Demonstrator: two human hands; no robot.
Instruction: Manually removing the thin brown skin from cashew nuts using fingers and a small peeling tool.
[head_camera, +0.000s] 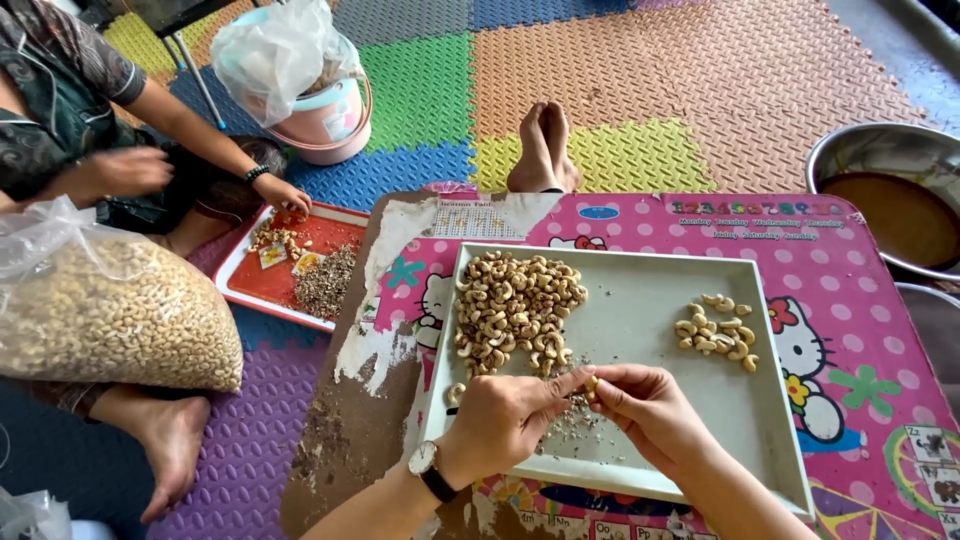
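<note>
Both hands meet over the near part of the grey tray (760, 400), just above a scatter of dark skin flakes (575, 420); between them is one cashew nut (591, 384), pale and small. The right hand (655, 410) pinches this nut with thumb and first finger, closed narrow on it; the left hand (505, 415), which wears a wristwatch (424, 460), has its fingers curled and the first finger stretched to the right, so that its tip touches the nut from the left side. I cannot tell if the left hand grips the nut or only presses on it; the long axis of the nut is too small to read.

The nut lies exactly between the two hands; the right hand is the one that really holds it. From this grip the big heap of brownish nuts (515, 310) lies up and to the left, nearer to the left hand; the small heap of cleaner pale nuts (715, 330) lies up and to the right, nearer to the right hand; both heaps are apart from the hands.

The tray rests on a pink table (860, 330); beside it, on the floor mat, another person (60, 110) reaches into a red tray (290, 265); a large bag of nuts (110, 315) stands at the left.
</note>
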